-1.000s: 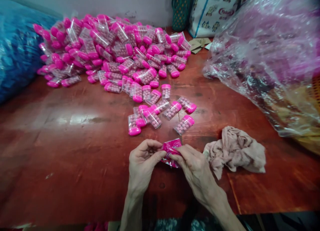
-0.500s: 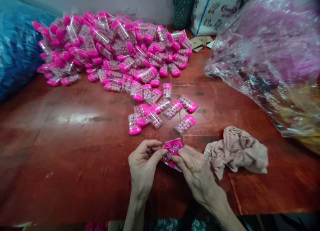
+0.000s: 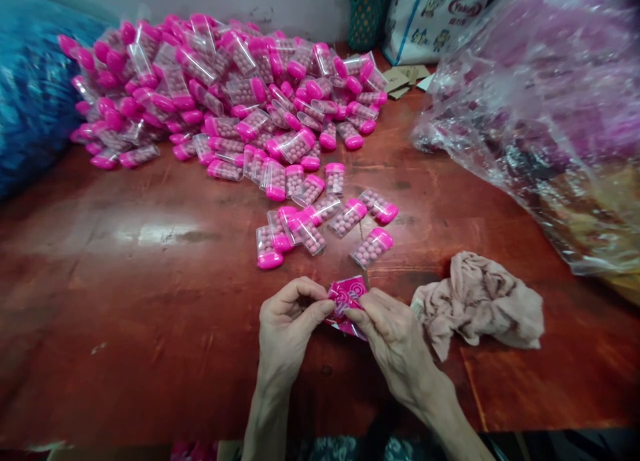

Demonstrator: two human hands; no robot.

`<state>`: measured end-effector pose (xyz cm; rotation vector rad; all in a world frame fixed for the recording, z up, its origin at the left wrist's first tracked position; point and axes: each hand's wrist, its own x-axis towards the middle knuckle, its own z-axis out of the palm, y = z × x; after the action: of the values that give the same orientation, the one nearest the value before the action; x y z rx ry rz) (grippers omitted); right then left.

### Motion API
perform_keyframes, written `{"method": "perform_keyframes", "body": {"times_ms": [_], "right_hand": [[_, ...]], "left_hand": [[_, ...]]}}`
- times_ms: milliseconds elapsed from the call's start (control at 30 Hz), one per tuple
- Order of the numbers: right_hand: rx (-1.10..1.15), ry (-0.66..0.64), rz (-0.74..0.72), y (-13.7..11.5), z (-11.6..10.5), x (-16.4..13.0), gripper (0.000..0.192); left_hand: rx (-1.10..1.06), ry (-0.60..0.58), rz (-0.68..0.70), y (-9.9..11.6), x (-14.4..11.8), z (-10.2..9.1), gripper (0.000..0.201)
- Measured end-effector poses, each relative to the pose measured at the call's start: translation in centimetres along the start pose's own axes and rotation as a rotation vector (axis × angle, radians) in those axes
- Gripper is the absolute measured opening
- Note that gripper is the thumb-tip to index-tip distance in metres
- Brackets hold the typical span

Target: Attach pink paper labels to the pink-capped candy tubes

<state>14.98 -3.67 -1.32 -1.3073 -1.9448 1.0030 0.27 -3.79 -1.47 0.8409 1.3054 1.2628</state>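
Pink packet (image 3: pixel 351 292), red-brown wooden table (image 3: pixel 150 328), pale wall (image 3: pixel 295 4)

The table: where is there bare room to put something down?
Widest on the table: left of the left hand, before the blue plastic and pink-capped tubes. A smaller patch lies between tubes, clear plastic and crumpled cloth. Crowded: the back, under the tubes, and front middle, left hand and right hand holding a pink packet.
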Motion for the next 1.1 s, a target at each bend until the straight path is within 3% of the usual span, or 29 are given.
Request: {"method": "perform_keyframes", "body": {"times_ms": [133,300,400,633,867,967,1100], "right_hand": [[-0.007,-0.007,-0.002,0.2,0.0,-0.1,0.032],[0.0,-0.034,-0.009,0.3,0.0,0.0,0.032],[-0.019,-0.035,-0.024,0.3,-0.1,0.0,0.033],[0.005,-0.049,-0.017,0.0,-0.5,0.0,0.026],[0.097,-0.057,0.016,-0.3,-0.6,0.2,0.011],[0.129,-0.007,-0.009,-0.4,-0.4,0.3,0.009],[0.072,0.029,-0.022,-0.8,0.0,0.3,0.029]], "left_hand": [[-0.051,-0.012,-0.07,-0.1,-0.1,0.0,0.013],[-0.111,-0.113,-0.131,-0.1,0.0,-0.4,0.017],[-0.109,-0.146,-0.096,-0.1,0.1,-0.7,0.008],[-0.034,-0.142,-0.044,-0.3,0.2,-0.7,0.007],[-0.09,-0.148,-0.034,-0.1,0.1,-0.4,0.006],[-0.121,-0.08,0.0,0.0,0.1,0.0,0.012],[-0.182,0.058,0.051,0.3,-0.2,0.8,0.015]]}}
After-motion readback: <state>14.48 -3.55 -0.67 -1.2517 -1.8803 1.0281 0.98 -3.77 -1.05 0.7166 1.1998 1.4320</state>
